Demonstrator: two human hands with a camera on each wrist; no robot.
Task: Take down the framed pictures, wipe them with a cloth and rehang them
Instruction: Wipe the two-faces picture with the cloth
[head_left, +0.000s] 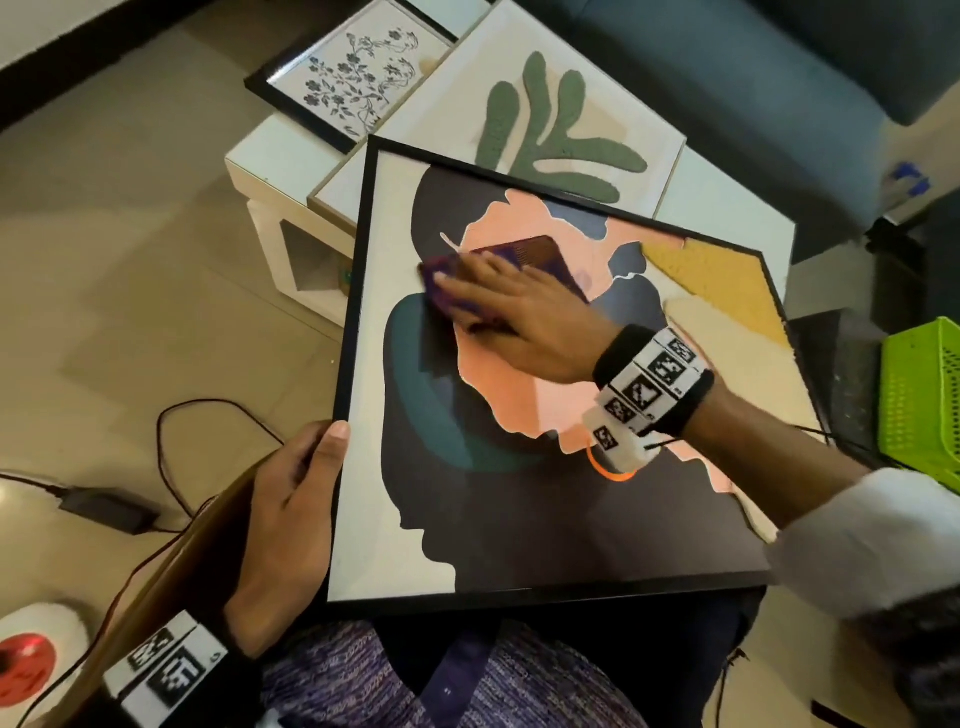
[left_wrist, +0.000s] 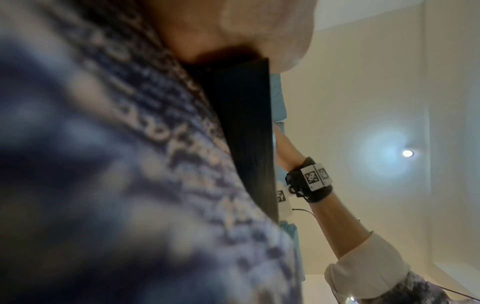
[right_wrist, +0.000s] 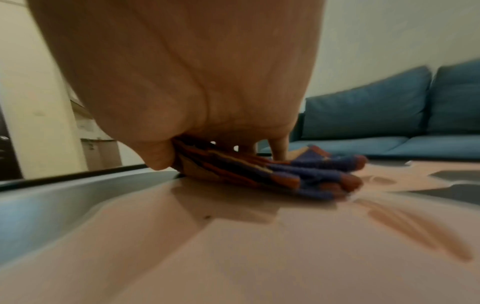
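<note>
Picture (head_left: 545, 415) in a black frame lies tilted across our lap; our left hand (head_left: 291, 519) grips its left edge, thumb over the rim. Our right hand (head_left: 519, 312) presses a folded cloth (right_wrist: 298, 174) flat-fingered on the face. We judge it stiff, light, slick and breakable: hold the edges. 2 more pictures (head_left: 519, 119) lie on a white table (head_left: 260, 171) beyond.

We read no real text; both wristbands (head_left: 655, 380) carry only black-and-white square marker codes, and the print on the purple trousers (head_left: 530, 680) is too blurred.
</note>
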